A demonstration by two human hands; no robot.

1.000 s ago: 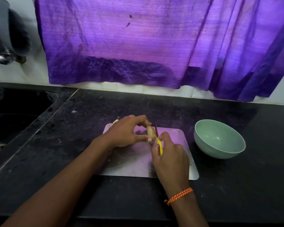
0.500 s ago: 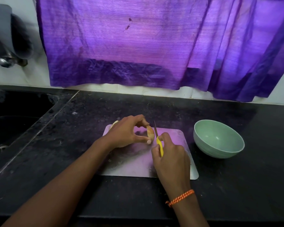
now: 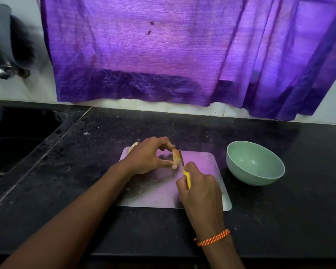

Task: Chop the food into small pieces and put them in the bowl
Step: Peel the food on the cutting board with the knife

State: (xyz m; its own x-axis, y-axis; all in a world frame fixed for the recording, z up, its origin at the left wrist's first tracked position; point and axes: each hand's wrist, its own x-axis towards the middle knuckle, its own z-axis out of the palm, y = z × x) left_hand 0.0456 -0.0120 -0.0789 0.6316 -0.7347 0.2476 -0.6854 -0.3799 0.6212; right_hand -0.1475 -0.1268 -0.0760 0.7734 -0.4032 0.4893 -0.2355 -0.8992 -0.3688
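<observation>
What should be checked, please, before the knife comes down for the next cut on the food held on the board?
1. Left hand pinches the food between thumb and fingers: ok.
2. Left fingertips clear of the blade: not ok, the thumb tip lies very near the knife.
3. Right hand grips the yellow handle firmly: ok.
4. Blade set at the right end of the food: ok.
5. Cutting board lies flat on the counter: ok.
6. Bowl stands upright to the right of the board, ready for pieces: ok; no pieces show in it.
</observation>
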